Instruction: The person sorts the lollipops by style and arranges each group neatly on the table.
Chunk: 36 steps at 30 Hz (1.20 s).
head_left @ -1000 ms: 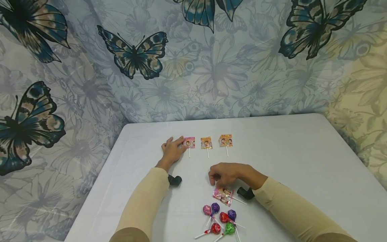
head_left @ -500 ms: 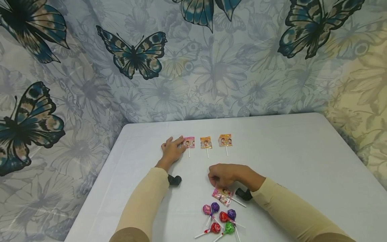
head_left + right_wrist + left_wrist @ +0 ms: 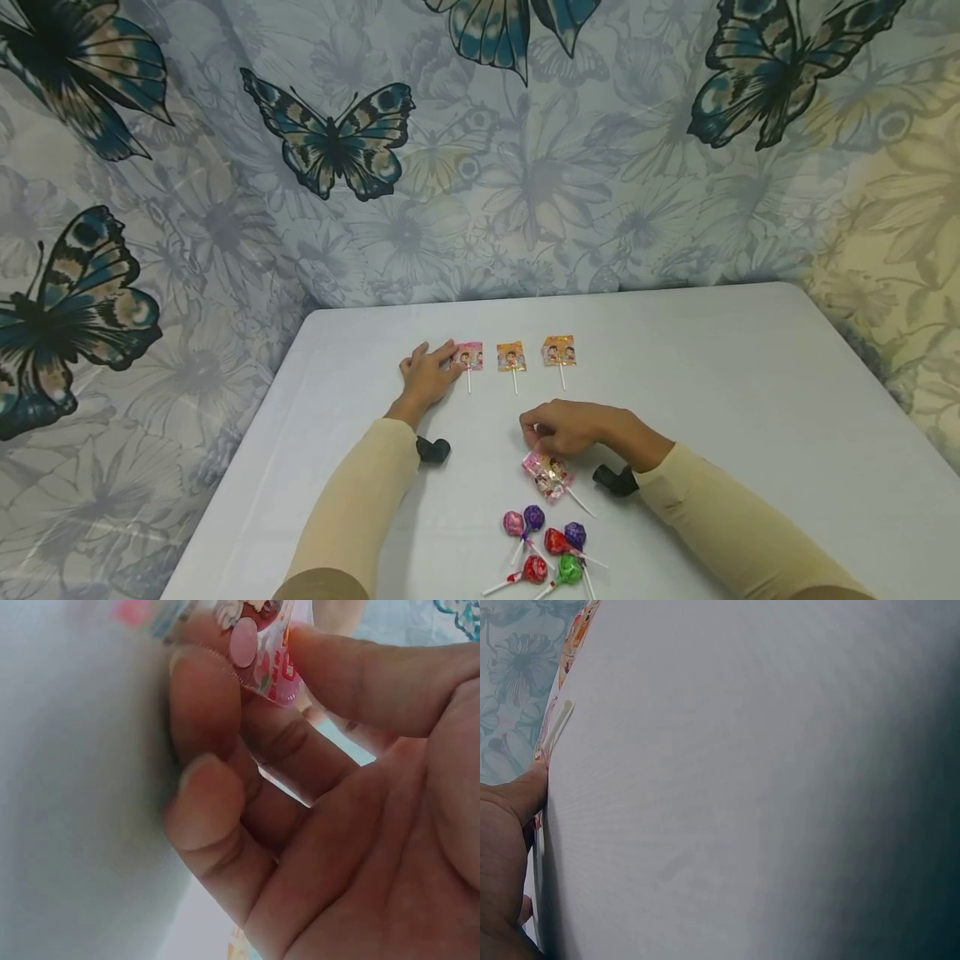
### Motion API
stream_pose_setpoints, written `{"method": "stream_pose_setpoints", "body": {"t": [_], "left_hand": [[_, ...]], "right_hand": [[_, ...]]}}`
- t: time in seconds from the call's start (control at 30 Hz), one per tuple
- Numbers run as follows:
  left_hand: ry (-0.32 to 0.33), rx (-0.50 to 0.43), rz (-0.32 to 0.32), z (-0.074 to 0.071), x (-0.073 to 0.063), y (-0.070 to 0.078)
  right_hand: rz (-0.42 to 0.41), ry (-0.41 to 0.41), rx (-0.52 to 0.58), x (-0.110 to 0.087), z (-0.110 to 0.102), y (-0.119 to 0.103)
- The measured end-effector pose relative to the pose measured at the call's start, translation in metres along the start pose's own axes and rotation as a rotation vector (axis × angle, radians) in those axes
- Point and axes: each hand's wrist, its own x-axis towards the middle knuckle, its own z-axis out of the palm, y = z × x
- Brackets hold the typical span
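My right hand [image 3: 572, 427] pinches the upper edge of a pink flat-wrapped lollipop [image 3: 548, 477], whose white stick points down and to the right. Up close in the right wrist view, thumb and fingers hold a corner of the clear-and-pink wrapper [image 3: 264, 652]. Farther back on the left, my left hand [image 3: 429, 377] rests on the table with its fingertips at the edge of another pink-wrapped lollipop [image 3: 470, 356]. Its extended thumb [image 3: 526, 793] touches that wrapper in the left wrist view. To the right lie two orange-wrapped lollipops [image 3: 512, 357] in the same row, sticks toward me.
Nearer me on the white table [image 3: 720, 375] lies a loose cluster of round lollipops, among them a green one [image 3: 570, 568], a red one [image 3: 535, 569] and a purple one [image 3: 534, 517]. Behind the table hangs a butterfly-patterned backdrop [image 3: 540, 192].
The right hand has shifted slightly away from me, drawing the pink lollipop along. Its stick has swung to point more steeply toward me. The left hand stays in place.
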Motion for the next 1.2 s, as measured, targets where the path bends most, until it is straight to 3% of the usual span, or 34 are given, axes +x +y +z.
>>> {"method": "stream_pose_setpoints", "body": {"t": [0.17, 0.5, 0.97, 1.2], "left_hand": [[0.006, 0.0, 0.006, 0.0, 0.0, 0.001], [0.012, -0.012, 0.015, -0.001, 0.0, 0.002], [0.033, 0.003, 0.002, -0.003, 0.011, 0.001], [0.015, 0.011, 0.013, -0.001, 0.004, -0.002]], "right_hand": [[0.026, 0.008, 0.079, -0.004, -0.002, 0.006], [0.041, 0.077, 0.127, -0.01, -0.005, 0.018], [0.049, 0.224, 0.11, -0.018, -0.029, 0.032], [0.088, 0.288, 0.144, -0.029, -0.036, 0.04]]}}
